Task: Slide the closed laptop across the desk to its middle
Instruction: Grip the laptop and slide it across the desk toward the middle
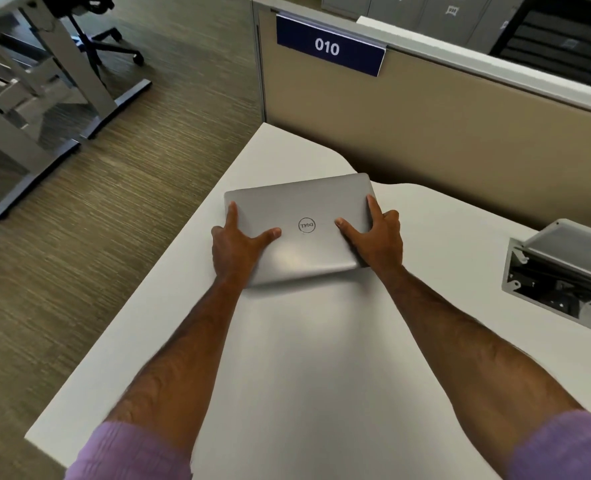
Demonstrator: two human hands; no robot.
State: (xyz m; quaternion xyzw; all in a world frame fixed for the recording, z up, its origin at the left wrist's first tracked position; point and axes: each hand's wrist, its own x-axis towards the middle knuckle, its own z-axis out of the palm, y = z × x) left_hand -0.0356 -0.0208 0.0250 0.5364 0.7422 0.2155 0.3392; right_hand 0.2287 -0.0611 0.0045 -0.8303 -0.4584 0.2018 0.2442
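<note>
A closed silver laptop [304, 206] with a round logo lies flat on the white desk [321, 341], close to the desk's left edge and far end. My left hand [235, 244] grips its left side, thumb and forefinger spread on the lid. My right hand [377, 237] holds its right side, thumb on the lid and forefinger along the right edge, the other fingers curled beside it.
A tan partition [425, 126] with a blue "010" sign [328, 46] borders the desk's far side. An open cable box [560, 275] with a raised lid is set into the desk at right. Carpet floor, another desk's legs [79, 81] and an office chair [93, 39] are at left.
</note>
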